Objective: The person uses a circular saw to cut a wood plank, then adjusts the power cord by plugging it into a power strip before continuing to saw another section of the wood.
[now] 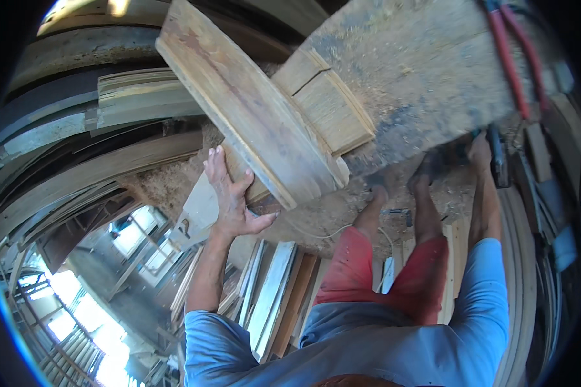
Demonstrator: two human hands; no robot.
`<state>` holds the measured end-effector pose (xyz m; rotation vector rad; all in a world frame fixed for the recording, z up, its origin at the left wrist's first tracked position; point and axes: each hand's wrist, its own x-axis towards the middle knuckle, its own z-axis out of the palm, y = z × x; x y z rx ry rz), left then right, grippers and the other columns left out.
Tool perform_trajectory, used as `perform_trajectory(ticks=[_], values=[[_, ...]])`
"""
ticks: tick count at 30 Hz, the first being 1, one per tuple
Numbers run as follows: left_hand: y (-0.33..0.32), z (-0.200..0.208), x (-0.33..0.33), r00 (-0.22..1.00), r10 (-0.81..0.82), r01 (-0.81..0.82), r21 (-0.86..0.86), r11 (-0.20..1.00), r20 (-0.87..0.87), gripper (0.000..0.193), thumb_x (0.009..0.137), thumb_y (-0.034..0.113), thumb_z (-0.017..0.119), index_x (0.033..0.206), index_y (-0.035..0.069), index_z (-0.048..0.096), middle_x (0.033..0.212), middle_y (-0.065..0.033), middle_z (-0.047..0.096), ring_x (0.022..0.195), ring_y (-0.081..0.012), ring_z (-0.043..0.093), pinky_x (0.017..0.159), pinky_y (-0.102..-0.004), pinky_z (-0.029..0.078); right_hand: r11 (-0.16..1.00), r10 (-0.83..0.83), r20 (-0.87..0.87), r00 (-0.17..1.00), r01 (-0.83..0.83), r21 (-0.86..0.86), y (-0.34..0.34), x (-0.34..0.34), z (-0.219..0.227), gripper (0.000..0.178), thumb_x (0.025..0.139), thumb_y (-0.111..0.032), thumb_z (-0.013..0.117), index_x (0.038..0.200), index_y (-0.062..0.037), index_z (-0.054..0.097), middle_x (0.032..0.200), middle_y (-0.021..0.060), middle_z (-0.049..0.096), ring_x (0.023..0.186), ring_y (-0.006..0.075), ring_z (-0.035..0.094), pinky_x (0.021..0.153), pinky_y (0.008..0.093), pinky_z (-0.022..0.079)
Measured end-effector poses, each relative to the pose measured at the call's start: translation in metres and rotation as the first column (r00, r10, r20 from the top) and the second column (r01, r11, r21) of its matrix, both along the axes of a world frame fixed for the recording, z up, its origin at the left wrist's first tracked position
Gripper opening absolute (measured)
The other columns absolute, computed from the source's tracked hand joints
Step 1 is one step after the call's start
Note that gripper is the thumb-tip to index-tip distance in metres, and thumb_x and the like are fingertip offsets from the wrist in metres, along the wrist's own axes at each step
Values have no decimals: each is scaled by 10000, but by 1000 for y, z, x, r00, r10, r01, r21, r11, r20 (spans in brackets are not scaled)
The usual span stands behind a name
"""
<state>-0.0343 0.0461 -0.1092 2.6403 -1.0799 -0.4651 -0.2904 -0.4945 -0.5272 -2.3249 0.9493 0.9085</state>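
A long plank [252, 97] lies slantwise across shorter grooved wooden pieces [332, 106] on a worn workbench [419, 71]. Beside the plank's near left edge is my left hand [231, 197], its fingers spread and thumb stretched out; it grips nothing, and whether its fingertips touch the wood is unclear. My right hand [479, 153] reaches down at the bench's near right edge, fingers curled round something small, dark and teal that is mostly hidden. A dark grey-blue metal tool [497, 158] is right next to it.
Red-handled pliers [513, 61] lie at the bench's far right. Stacked boards [142, 97] fill the left side. More planks [274, 297] lean below on the left, others [513, 271] stand at the right. A pale cord [329, 237] curves over the sawdust-strewn ground near my feet.
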Motion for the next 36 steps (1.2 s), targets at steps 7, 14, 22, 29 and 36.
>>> perform_trajectory(ticks=[7,14,22,29,36], values=[[5,12,-12,998,61,-61,30,998,5,1080,555,513,886,1491,293,395,1652,-326,89,1520,-552,53,1166,-721,37,985,-86,352,932,26,172,-9,-72,184,616,853,-164,697,1400,34,494,1057,220,696,887,339,705,777,434,559],[-2,11,-8,996,79,-80,28,996,53,1163,509,451,923,1517,332,355,1667,-276,81,1530,-523,25,1182,-710,35,242,-887,-58,458,567,788,63,-37,398,297,869,-72,697,1151,-29,615,804,44,617,625,130,578,562,296,490],[1,10,-12,992,110,-111,17,994,61,1166,487,455,925,1507,375,365,1682,-227,67,1534,-508,25,1193,-702,29,718,-692,521,500,406,565,116,-15,499,230,914,-143,712,1093,-19,636,787,29,625,594,100,568,537,273,451],[-3,19,-10,990,135,-136,60,989,33,1093,523,493,914,1485,361,412,1682,-219,62,1540,-492,3,1208,-679,-9,779,-590,212,779,480,403,132,-10,553,258,835,-90,724,1053,17,637,677,28,583,558,113,542,508,292,413],[2,27,-15,986,166,-164,110,980,-5,1079,533,500,909,1489,349,433,1683,-219,61,1542,-486,-18,1213,-671,-30,819,-476,378,794,244,519,175,22,616,377,827,-128,750,1149,43,652,907,92,684,792,171,642,735,337,529]])
